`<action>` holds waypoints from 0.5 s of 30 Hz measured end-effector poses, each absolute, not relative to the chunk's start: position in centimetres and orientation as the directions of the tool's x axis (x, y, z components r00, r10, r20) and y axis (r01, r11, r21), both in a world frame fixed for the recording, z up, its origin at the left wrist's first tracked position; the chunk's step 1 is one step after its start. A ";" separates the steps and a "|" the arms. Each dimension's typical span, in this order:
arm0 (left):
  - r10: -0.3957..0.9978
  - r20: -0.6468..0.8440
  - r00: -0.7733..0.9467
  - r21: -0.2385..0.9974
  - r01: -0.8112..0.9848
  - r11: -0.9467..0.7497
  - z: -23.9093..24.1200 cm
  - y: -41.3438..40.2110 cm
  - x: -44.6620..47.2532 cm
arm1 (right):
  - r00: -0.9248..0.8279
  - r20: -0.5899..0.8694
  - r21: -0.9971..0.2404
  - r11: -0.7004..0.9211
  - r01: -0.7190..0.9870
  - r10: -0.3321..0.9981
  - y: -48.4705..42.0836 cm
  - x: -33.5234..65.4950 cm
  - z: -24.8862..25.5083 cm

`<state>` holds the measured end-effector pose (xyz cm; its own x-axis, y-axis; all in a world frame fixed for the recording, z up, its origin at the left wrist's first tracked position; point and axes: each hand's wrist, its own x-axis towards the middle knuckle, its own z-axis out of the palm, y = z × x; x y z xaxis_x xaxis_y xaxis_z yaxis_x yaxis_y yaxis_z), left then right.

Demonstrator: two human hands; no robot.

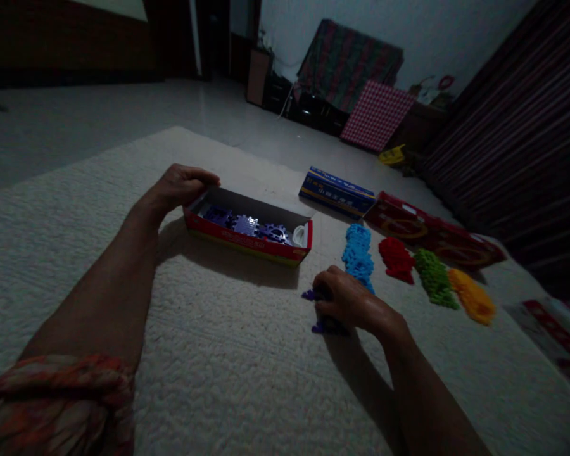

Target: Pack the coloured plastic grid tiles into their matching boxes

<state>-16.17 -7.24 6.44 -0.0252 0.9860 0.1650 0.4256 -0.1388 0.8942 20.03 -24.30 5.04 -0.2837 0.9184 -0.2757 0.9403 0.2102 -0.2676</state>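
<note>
Open-top red box point(247, 243) w/ toothed purple pcs point(274, 233) in, more pcs point(323, 327) nearby.

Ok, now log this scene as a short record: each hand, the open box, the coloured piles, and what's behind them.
Left hand: at the far left corner of the open box; hand
Right hand: over purple pieces on the pale cloth; hand; grip unclear
Open box contents: purple gear-like pieces, white item
Piles, left to right: blue, red, green, orange
Behind piles: blue box, red packaging
Light: dim
</note>
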 end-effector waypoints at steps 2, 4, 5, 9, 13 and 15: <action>0.989 0.140 -0.037 0.901 0.420 -0.112 6.4 -7.0 -16.3 | -0.295 -0.267 -0.288 0.217 0.933 0.917 -24.1 20.3 4.8; 0.989 0.137 -0.051 0.903 0.418 -0.103 6.4 -6.8 -16.3 | -0.291 -0.245 -0.301 0.213 0.930 0.925 -23.9 20.7 4.8; 0.988 0.142 -0.053 0.904 0.414 -0.107 6.4 -6.8 -16.3 | -0.280 -0.220 -0.308 0.205 0.929 0.934 -23.7 21.0 5.0; 0.987 0.157 -0.026 0.919 0.369 -0.137 6.2 -6.6 -16.4 | -0.219 0.007 -0.345 0.208 0.915 0.976 -22.5 22.1 7.1; 0.983 0.182 0.012 0.923 0.343 -0.175 5.7 -6.1 -16.8 | -0.173 0.234 -0.390 0.256 0.884 0.957 -20.5 21.2 10.0; 0.980 0.195 0.028 0.917 0.350 -0.193 5.5 -5.9 -17.0 | -0.195 0.296 -0.406 0.308 0.860 0.935 -19.1 19.1 10.9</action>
